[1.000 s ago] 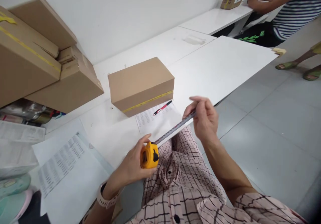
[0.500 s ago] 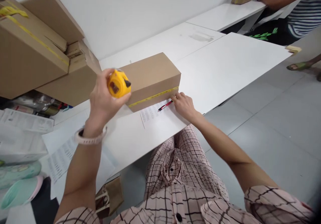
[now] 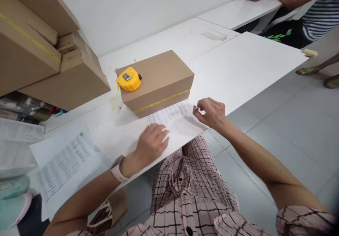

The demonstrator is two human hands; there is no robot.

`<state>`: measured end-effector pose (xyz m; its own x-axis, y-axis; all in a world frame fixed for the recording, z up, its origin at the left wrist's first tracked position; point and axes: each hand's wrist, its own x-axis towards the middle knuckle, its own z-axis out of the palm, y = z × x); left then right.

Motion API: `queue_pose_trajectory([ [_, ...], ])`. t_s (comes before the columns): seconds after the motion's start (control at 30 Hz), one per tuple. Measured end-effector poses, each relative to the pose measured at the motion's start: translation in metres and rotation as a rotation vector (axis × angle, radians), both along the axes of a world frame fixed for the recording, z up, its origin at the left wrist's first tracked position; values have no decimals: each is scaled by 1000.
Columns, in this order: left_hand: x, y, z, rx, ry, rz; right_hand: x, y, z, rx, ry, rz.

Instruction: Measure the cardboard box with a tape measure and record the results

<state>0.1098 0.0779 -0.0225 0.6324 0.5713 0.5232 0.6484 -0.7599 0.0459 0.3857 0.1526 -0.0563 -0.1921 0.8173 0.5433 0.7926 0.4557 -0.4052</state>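
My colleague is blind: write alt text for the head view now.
A person's right hand holds a mostly hidden red pen, and the left hand is near a printed sheet; a yellow tape measure sits on a cardboard box.

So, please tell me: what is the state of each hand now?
Left hand: open, fingers loosely curled, no object visible.
Right hand: closed, pinching what looks like a red pen, mostly hidden.

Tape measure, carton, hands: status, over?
Left hand at left edge of printed sheet. Right hand pinching red item, likely pen. Tape measure atop carton, left end, clear of both hands.
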Motion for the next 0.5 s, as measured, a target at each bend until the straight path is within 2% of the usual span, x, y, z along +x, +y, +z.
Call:
queue_pose_trajectory([
  [0.07, 13, -17, -30, -165, 148, -27, -4, -13, -2, -90, 443, -57],
  [0.1, 18, -22, -42, -229, 210, -22, -11, -18, -3, -171, 651, -38],
  [0.2, 33, -25, -61, -342, 325, 21, -37, -24, -9, -475, 1046, 117],
  [0.27, 40, -24, -64, -362, 368, 55, -54, -21, -13, -622, 1126, 197],
  [0.33, 45, -23, -64, -360, 390, 83, -65, -16, -18, -698, 1136, 217],
  [0.4, 47, -23, -64, -363, 377, 105, -71, -11, -21, -717, 1077, 196],
  [0.5, 47, -22, -65, -398, 318, 112, -71, -7, -23, -670, 893, 140],
])
